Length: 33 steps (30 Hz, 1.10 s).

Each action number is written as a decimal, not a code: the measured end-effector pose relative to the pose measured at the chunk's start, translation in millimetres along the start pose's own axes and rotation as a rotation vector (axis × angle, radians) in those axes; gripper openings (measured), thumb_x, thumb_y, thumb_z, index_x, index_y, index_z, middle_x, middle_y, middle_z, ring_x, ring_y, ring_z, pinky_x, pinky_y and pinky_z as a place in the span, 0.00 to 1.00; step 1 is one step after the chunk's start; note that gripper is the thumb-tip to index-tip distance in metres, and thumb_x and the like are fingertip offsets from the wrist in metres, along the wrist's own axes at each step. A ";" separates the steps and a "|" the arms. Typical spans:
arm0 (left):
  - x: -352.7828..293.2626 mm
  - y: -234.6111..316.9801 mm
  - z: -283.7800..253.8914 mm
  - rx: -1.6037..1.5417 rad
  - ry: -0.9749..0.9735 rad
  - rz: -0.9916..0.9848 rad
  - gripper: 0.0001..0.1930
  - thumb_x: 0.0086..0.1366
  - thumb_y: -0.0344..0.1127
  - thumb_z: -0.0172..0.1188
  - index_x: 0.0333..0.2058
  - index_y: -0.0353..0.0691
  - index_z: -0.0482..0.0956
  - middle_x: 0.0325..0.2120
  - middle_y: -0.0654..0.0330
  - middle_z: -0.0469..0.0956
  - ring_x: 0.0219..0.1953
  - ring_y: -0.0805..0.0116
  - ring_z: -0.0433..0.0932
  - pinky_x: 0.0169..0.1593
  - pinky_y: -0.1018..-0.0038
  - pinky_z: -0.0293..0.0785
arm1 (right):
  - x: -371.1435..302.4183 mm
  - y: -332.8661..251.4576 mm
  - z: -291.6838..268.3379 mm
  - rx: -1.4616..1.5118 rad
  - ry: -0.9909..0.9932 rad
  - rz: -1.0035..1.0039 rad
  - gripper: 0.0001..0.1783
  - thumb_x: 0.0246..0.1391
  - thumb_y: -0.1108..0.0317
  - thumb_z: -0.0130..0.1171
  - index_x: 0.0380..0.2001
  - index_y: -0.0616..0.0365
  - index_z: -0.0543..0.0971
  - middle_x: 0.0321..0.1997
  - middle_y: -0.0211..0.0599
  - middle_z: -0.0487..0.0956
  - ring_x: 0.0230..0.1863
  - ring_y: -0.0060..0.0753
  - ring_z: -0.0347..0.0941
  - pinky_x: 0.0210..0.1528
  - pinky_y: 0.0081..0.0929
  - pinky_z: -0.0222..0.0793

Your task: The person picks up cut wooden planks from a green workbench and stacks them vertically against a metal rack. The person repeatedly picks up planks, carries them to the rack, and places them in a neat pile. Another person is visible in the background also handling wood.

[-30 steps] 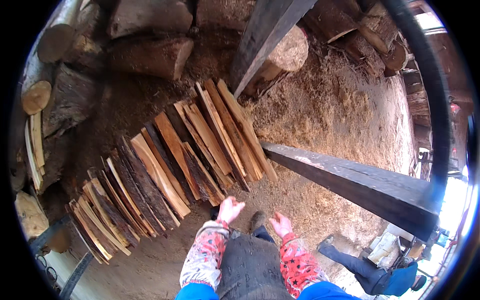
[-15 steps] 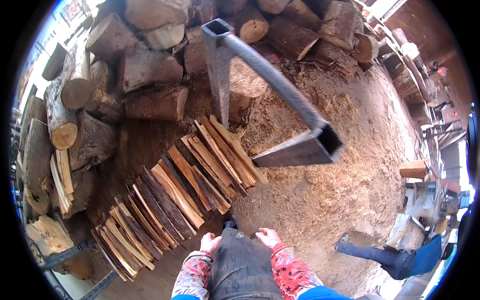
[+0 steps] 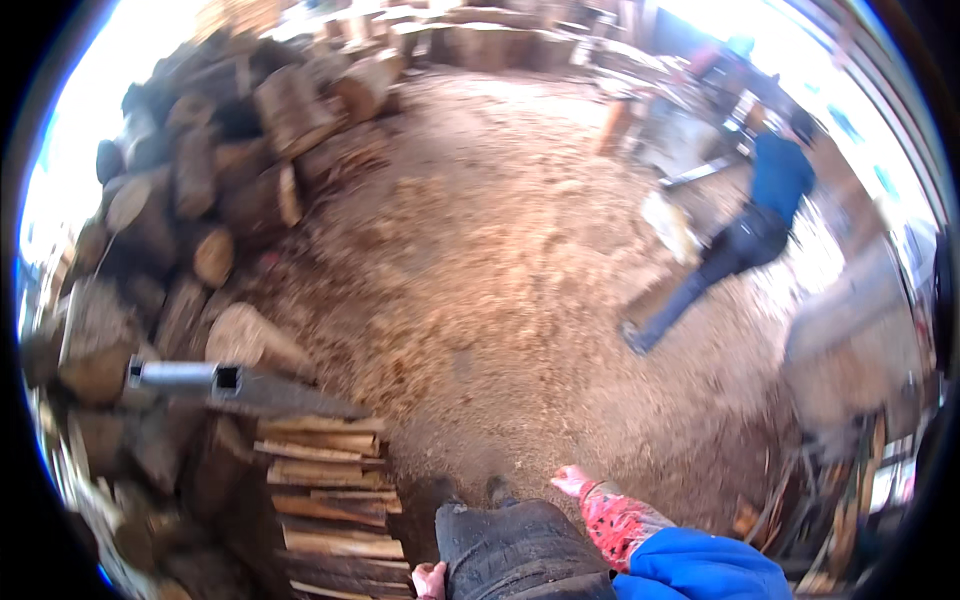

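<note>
The right hand [image 3: 578, 484] is seen empty — gloved fingers loosely extended over the sawdust floor [image 3: 520, 270]. The left hand [image 3: 430, 578] is barely glimpsed at the lower edge, just beside the stacked split boards [image 3: 325, 490] — its grip cannot be told.

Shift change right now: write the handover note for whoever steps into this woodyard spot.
Left hand: empty, low beside the knee, nearest the split boards.
Right hand: empty, open, out over the sawdust floor.
Split boards lie stacked at the left, under a grey square metal beam; a log pile stands behind.
Another person works far right.
Done: boards stacked. Left: nothing is in hand, and the logs are unsplit.
</note>
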<state>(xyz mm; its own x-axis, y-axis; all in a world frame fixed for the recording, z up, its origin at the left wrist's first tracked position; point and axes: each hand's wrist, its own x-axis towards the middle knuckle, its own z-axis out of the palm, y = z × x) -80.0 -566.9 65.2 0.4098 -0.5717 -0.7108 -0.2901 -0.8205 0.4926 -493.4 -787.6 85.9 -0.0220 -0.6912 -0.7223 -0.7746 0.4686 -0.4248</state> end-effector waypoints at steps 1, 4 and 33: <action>1.4 7.6 -8.9 0.018 -0.099 0.017 0.30 0.53 0.49 0.68 0.48 0.32 0.76 0.35 0.50 0.80 0.37 0.56 0.79 0.43 0.64 0.77 | -11.5 29.2 -5.9 -0.017 0.030 0.072 0.26 0.50 0.52 0.65 0.44 0.61 0.81 0.39 0.44 0.83 0.41 0.37 0.80 0.46 0.32 0.74; 11.8 28.9 -21.8 -0.097 -0.199 0.028 0.24 0.53 0.49 0.69 0.38 0.31 0.81 0.32 0.50 0.81 0.37 0.61 0.78 0.43 0.63 0.76 | -81.4 89.8 -13.5 0.008 0.148 0.292 0.23 0.49 0.51 0.65 0.39 0.59 0.83 0.36 0.42 0.84 0.40 0.37 0.80 0.45 0.34 0.74; -44.4 287.4 133.5 0.934 -0.985 0.120 0.15 0.62 0.42 0.65 0.36 0.33 0.80 0.26 0.58 0.79 0.28 0.70 0.77 0.32 0.73 0.75 | -299.1 242.4 200.7 1.018 0.618 0.774 0.21 0.49 0.50 0.61 0.35 0.57 0.84 0.29 0.38 0.83 0.32 0.32 0.79 0.39 0.33 0.74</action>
<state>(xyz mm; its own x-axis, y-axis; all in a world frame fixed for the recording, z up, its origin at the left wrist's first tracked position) -297.0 -776.7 171.3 -0.3268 -0.0761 -0.9420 -0.9128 -0.2329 0.3354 -547.8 -356.8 89.4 -0.6976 -0.0824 -0.7118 0.3406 0.8358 -0.4306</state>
